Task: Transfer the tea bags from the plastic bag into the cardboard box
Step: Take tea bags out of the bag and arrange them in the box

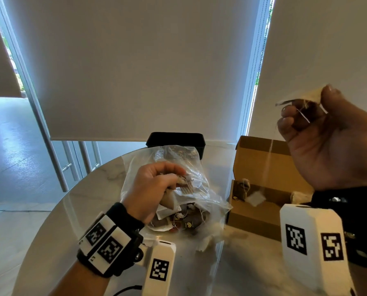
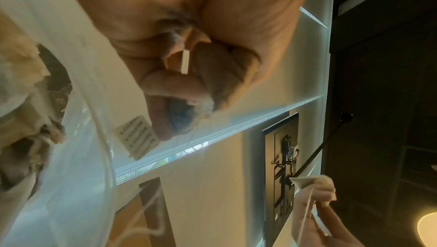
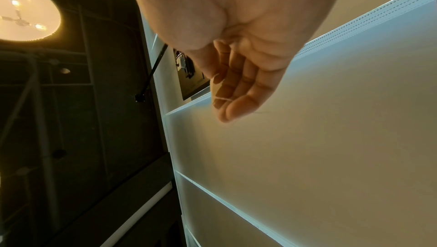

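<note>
Clear crinkled plastic bag [image 1: 197,182], matt brown cardboard box [image 1: 261,154], glossy marble-look table [image 1: 105,180], papery tea bags [image 1: 255,198]

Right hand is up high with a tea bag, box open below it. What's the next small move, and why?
Probably lower the right hand toward the open cardboard box and let go there. It pinches a tea bag well above the box, whose string already hangs into it, while the left hand grips the plastic bag.

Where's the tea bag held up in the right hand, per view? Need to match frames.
Head: tea bag upper right, pinched in the right hand above the cardboard box.
Left wrist: tea bag lower right, in the same hand.
Right wrist: only its string shows across the fingers.
Shared landmark: white window blind.
</note>
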The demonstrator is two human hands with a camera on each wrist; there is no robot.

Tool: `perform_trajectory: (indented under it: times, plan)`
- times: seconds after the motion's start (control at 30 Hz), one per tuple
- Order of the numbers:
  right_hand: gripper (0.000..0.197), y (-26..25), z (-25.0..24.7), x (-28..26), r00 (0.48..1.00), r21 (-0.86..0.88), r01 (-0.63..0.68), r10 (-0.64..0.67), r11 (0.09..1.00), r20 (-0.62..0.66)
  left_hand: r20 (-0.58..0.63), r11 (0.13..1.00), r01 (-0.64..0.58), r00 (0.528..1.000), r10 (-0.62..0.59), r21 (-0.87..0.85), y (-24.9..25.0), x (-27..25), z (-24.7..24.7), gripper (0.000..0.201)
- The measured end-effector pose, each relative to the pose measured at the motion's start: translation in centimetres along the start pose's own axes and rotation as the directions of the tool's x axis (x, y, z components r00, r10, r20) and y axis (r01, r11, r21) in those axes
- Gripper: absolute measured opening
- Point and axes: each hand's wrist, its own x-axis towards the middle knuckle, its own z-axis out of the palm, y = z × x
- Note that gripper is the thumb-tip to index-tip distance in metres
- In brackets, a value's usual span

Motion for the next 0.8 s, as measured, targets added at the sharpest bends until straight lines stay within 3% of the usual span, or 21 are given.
perform_trajectory:
  times: [0.2,0.3,0.37,0.43,0.53,0.63,0.8]
  plan:
    - [0.021,-1.4,0.2,1.3,0.997,0.082,0.024,-0.030,0.996,0.072,-0.126,0.994,-0.067,0.989,0.078,0.086,-0.4,0.7,-1.1,0.030]
    - [0.023,-2.1,-0.3,1.4,0.999,0.046,-0.004,0.002,0.999,0.047,-0.081,0.988,-0.115,0.989,0.124,0.107,1.0,0.1,-1.8,0.014]
    - [0.025,-2.2,-0.6,0.9,0.999,-0.018,-0.037,0.038,0.999,0.014,-0.010,0.950,-0.179,0.982,0.188,0.257,2.1,-0.6,-1.7,0.004]
    - [0.027,-2.0,-0.6,0.3,0.998,-0.069,-0.064,0.063,0.996,-0.024,0.127,0.821,-0.266,0.964,0.235,0.504,2.2,-1.1,-1.2,0.017]
    - [0.035,-1.9,-0.5,-0.3,0.995,-0.104,-0.092,0.086,0.990,-0.054,0.354,0.499,-0.368,0.927,0.128,0.785,1.3,-1.5,0.9,0.014]
    - [0.030,-1.9,-0.3,-0.6,0.993,-0.123,-0.110,0.104,0.986,-0.057,0.447,0.304,-0.430,0.894,0.013,0.850,0.0,-1.3,2.8,0.009]
    - [0.024,-1.7,-0.1,-0.9,0.994,-0.149,-0.106,0.101,0.983,-0.042,0.473,0.044,-0.471,0.879,-0.067,0.881,-1.1,-0.4,4.2,0.015]
